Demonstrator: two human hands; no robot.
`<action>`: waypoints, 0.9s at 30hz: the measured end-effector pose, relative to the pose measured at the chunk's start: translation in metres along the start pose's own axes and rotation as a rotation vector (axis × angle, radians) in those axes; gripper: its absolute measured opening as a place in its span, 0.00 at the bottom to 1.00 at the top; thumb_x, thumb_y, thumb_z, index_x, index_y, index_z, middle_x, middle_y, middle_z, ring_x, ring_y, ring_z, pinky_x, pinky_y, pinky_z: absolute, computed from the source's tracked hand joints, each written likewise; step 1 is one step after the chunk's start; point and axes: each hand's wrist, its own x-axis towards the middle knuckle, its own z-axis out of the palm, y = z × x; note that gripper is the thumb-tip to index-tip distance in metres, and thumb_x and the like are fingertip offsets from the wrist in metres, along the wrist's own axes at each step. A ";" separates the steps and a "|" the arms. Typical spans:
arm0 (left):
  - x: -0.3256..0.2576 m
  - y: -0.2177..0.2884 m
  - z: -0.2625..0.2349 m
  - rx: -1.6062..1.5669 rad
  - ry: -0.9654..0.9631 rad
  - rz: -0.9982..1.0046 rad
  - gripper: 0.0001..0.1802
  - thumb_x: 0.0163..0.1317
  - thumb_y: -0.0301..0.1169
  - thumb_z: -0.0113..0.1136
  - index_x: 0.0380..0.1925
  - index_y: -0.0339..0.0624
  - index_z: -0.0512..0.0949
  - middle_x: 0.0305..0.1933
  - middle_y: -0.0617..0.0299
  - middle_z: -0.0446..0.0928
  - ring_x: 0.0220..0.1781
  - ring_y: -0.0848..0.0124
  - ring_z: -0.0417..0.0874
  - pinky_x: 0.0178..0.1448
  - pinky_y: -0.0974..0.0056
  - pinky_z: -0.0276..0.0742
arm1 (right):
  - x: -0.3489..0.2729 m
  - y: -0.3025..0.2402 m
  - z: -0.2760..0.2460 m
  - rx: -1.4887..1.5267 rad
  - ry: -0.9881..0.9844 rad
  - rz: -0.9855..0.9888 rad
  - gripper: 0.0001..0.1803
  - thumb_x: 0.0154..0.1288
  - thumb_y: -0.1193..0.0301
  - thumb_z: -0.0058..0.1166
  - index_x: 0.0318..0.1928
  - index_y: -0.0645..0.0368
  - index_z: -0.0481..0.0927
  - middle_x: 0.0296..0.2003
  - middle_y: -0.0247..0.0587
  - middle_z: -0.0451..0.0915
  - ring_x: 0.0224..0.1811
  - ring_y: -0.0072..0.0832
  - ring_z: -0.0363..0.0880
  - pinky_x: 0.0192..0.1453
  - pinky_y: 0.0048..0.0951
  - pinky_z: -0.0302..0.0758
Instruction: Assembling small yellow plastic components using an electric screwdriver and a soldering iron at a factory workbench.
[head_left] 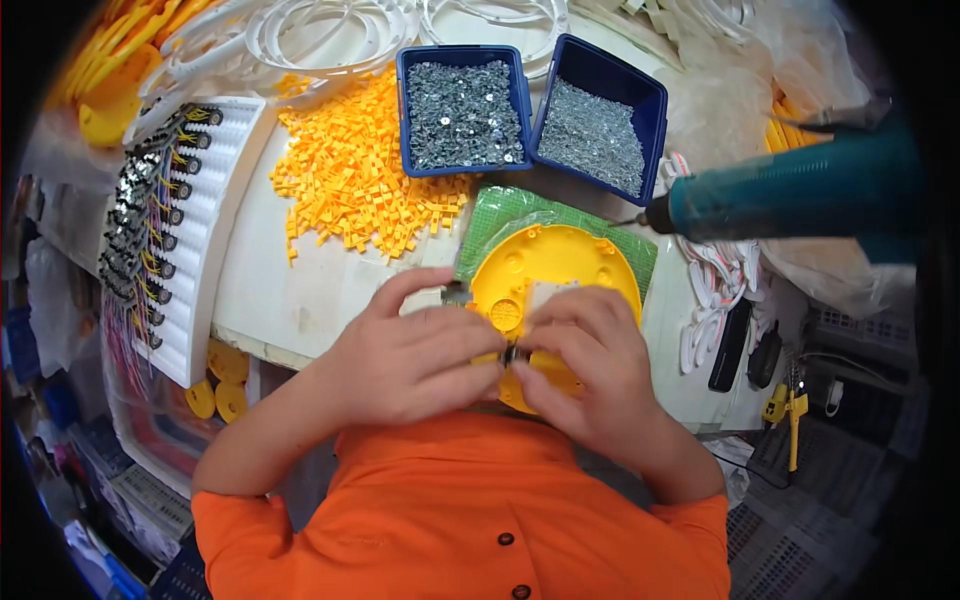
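A round yellow plastic shell [555,250] lies in front of me on a green mat [632,250], its inner side with posts and a round grille facing up. Over its left edge is my left hand [415,350], fingers bent together and the index finger raised beside a small grey piece [457,293]. My right hand [590,350] curls over the shell's near right part. The fingertips of both hands meet at a small dark part [515,354], pinched between them; its kind is mostly hidden. A pale block [548,290] shows behind the right fingers.
Two blue bins [463,170] of small metal parts stand behind a heap of yellow plastic pieces [350,170]. A teal power screwdriver [790,190] hangs at the right, its bit near the shell. On the left, a white foam tray [215,240] bears several wired black parts.
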 end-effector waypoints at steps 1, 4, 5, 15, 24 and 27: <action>0.000 -0.003 0.001 -0.046 -0.013 -0.074 0.11 0.56 0.34 0.72 0.39 0.52 0.82 0.48 0.66 0.84 0.49 0.70 0.86 0.72 0.49 0.70 | 0.004 0.005 0.007 -0.200 0.069 -0.050 0.15 0.54 0.74 0.71 0.43 0.58 0.83 0.46 0.43 0.82 0.53 0.45 0.81 0.60 0.43 0.76; 0.001 -0.014 -0.007 -0.152 -0.037 -0.180 0.15 0.56 0.32 0.74 0.43 0.48 0.82 0.50 0.61 0.84 0.51 0.64 0.86 0.69 0.49 0.71 | 0.007 0.022 0.024 -0.431 0.116 -0.102 0.14 0.54 0.73 0.71 0.41 0.58 0.82 0.50 0.43 0.81 0.60 0.50 0.77 0.61 0.47 0.76; 0.002 -0.020 -0.010 -0.174 -0.003 -0.233 0.14 0.57 0.31 0.73 0.43 0.47 0.82 0.50 0.61 0.84 0.50 0.63 0.86 0.65 0.49 0.73 | 0.007 0.027 0.029 -0.422 0.120 -0.096 0.13 0.55 0.72 0.70 0.40 0.59 0.82 0.50 0.43 0.81 0.59 0.48 0.78 0.60 0.45 0.76; 0.064 -0.135 -0.001 0.236 0.084 -0.306 0.11 0.62 0.32 0.69 0.44 0.45 0.84 0.47 0.58 0.83 0.52 0.57 0.82 0.56 0.52 0.76 | 0.010 0.033 0.034 -0.406 0.132 -0.106 0.12 0.56 0.72 0.69 0.39 0.59 0.82 0.46 0.43 0.81 0.50 0.44 0.81 0.54 0.43 0.78; 0.070 -0.148 0.005 0.424 -0.055 -0.390 0.08 0.63 0.41 0.68 0.35 0.52 0.87 0.40 0.68 0.82 0.51 0.64 0.81 0.56 0.55 0.71 | -0.030 0.033 -0.040 -0.860 0.814 -0.237 0.21 0.61 0.71 0.64 0.54 0.62 0.79 0.57 0.47 0.77 0.60 0.46 0.77 0.62 0.43 0.76; 0.068 -0.147 0.007 0.408 -0.005 -0.366 0.07 0.63 0.41 0.69 0.34 0.53 0.88 0.39 0.68 0.82 0.50 0.65 0.81 0.56 0.55 0.70 | 0.026 0.048 -0.090 -0.354 1.065 -0.281 0.41 0.76 0.45 0.47 0.72 0.69 0.64 0.66 0.58 0.73 0.66 0.48 0.77 0.74 0.45 0.68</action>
